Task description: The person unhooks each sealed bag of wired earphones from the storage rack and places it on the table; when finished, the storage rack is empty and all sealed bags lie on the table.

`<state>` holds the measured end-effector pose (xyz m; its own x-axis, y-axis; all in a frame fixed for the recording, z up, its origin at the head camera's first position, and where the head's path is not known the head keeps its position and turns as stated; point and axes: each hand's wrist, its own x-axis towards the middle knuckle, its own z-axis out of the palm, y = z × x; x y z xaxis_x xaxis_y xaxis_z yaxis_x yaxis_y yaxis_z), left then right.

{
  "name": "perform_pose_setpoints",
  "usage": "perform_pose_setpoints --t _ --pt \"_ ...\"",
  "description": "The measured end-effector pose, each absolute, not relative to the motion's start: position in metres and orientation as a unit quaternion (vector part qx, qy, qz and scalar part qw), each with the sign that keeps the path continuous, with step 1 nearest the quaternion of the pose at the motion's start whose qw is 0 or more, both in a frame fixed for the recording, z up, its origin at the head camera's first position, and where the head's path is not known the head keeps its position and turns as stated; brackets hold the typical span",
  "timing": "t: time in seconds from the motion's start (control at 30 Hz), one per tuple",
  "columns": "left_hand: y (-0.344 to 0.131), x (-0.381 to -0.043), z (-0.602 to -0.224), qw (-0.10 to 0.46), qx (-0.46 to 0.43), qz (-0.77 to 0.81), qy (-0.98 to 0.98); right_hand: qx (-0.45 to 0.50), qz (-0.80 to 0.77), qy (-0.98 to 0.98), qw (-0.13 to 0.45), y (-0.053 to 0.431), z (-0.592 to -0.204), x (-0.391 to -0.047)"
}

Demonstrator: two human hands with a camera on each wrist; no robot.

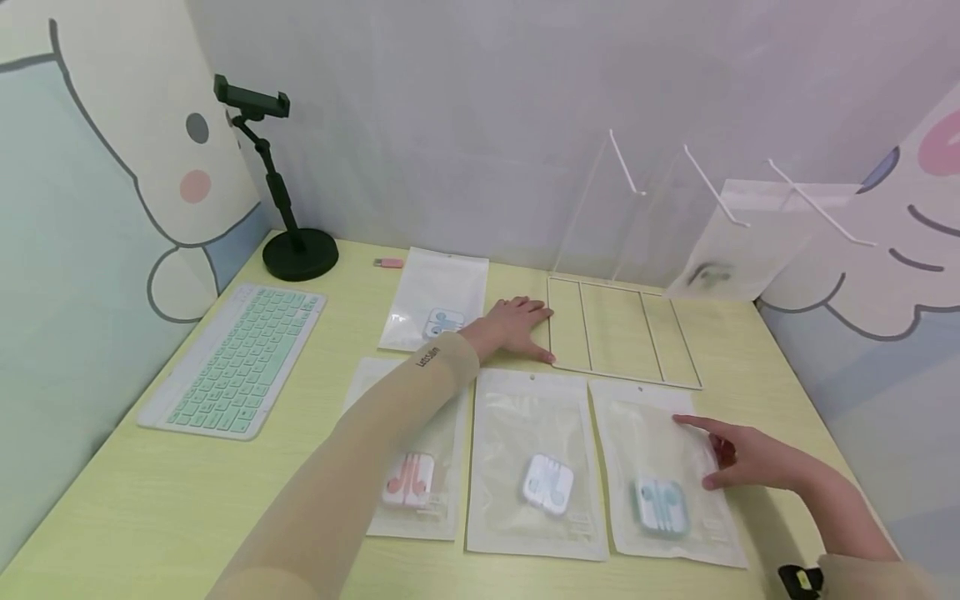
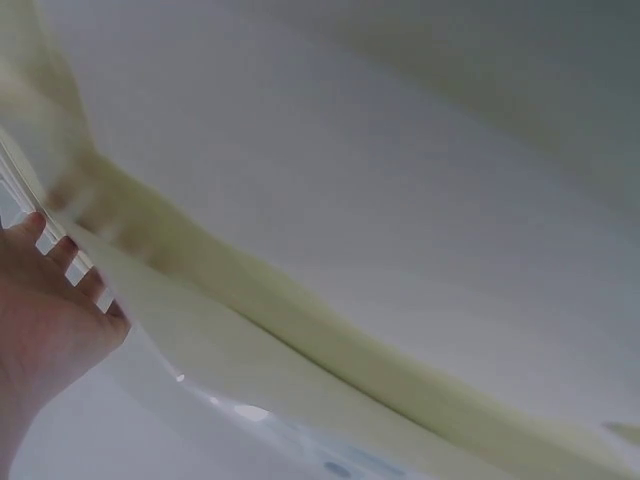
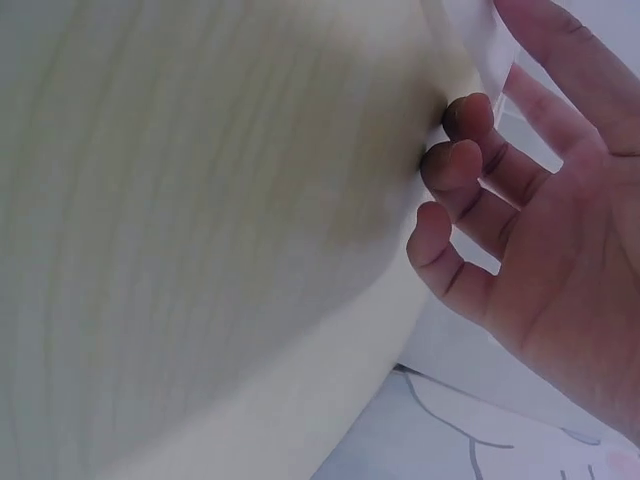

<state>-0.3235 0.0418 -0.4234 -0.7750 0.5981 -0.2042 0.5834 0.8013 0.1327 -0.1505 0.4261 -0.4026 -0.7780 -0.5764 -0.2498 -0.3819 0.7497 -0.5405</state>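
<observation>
My left hand point(image 1: 517, 327) lies with fingers spread at the left end of the white wire display rack point(image 1: 627, 373), fingertips at its base frame. In the left wrist view its fingers show at the left edge. My right hand point(image 1: 750, 456) is at the right side of a pouch of blue earphones point(image 1: 660, 507), index finger stretched over its upper part and thumb at its edge. The other fingers are bent loosely in the right wrist view. Beside it lie a pouch of pale earphones point(image 1: 547, 485) and a pouch of pink earphones point(image 1: 408, 481), partly covered by my left arm.
Another earphone pouch point(image 1: 442, 283) lies behind my left forearm, near a pink USB stick point(image 1: 388, 262). A clear bag point(image 1: 738, 242) hangs from the rack's right prong. At left are a mint keyboard point(image 1: 240, 358) and a black phone stand point(image 1: 300, 252). Walls enclose the table's back and sides.
</observation>
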Motion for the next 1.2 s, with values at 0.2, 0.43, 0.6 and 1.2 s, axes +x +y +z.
perform_pose_setpoints --t 0.2,0.43,0.6,1.2 --pt "0.042 -0.323 -0.423 0.120 0.313 0.030 0.942 -0.245 -0.207 0.923 0.211 0.425 -0.403 -0.154" --pt "0.042 -0.322 -0.422 0.123 0.313 0.030 0.941 -0.277 -0.214 0.919 0.183 0.426 -0.398 -0.158" --pt "0.042 -0.320 -0.421 0.126 0.310 0.033 0.942 -0.303 -0.207 0.924 0.110 0.425 -0.383 -0.165" --pt "0.041 -0.319 -0.419 0.128 0.310 0.039 0.941 -0.200 -0.291 0.932 -0.087 0.433 -0.327 -0.204"
